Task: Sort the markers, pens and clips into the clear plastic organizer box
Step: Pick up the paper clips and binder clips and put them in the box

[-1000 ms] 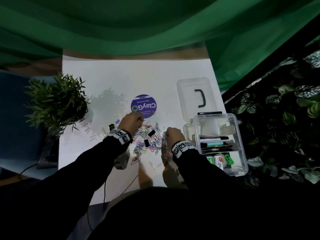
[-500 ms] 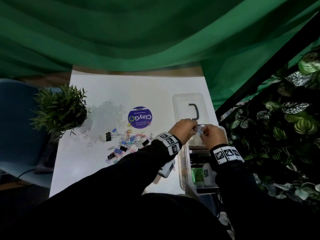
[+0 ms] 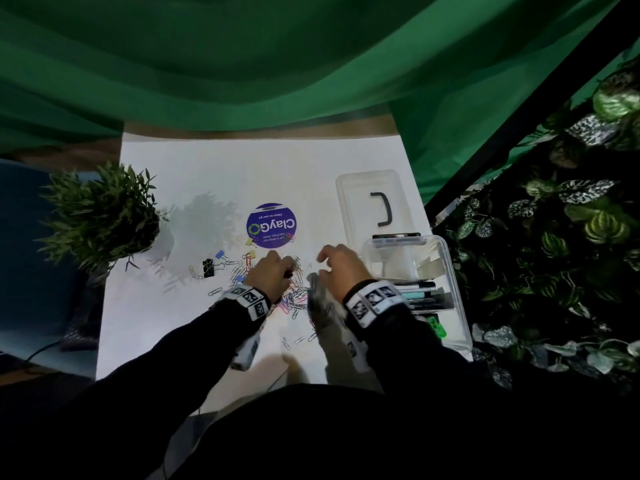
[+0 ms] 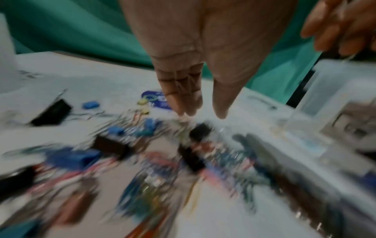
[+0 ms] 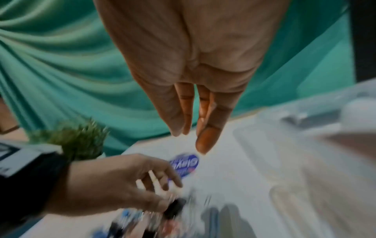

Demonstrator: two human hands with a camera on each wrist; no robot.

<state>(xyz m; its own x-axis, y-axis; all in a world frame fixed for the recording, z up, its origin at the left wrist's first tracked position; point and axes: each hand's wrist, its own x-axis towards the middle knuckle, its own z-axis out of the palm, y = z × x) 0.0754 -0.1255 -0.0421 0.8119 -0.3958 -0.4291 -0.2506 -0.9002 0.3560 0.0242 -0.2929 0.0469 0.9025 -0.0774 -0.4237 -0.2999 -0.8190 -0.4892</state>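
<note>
Clips: mixed pile of paper clips point(image 3: 294, 296) and binder clips on the white table point(image 3: 207, 168), between and under both hands; wrist views blurred, single clips hard to separate
Stragglers: black binder clip point(image 3: 207, 268) and blue binder clip point(image 3: 220, 254) left of the pile, a few paper clips near the table's front edge
Organizer box: clear plastic organizer box point(image 3: 457, 289) at right table edge, just beside the right hand; markers and pens point(image 3: 422, 294) already lie in its middle section, green item in the front one; far section looks pale, contents unclear
Lid: clear lid with black handle point(image 3: 367, 199) flat on table behind the box
Left hand: left hand point(image 3: 272, 273) low over the pile, fingers pointing down at it; right wrist view shows fingers curved over a small black clip point(image 5: 175, 206), grip not confirmed, cannot tell
Right hand: right hand point(image 3: 337, 268) above pile's right edge, fingers extended and loose, holding nothing
Step (judged): gathering another batch of clips
Do it well: rake with fingertips toward the palms, cup both hands, carry low to one box section, keep clips apart from pens
Other: potted plant point(image 3: 100, 216) at left, round purple sticker point(image 3: 271, 226) behind pile
</note>
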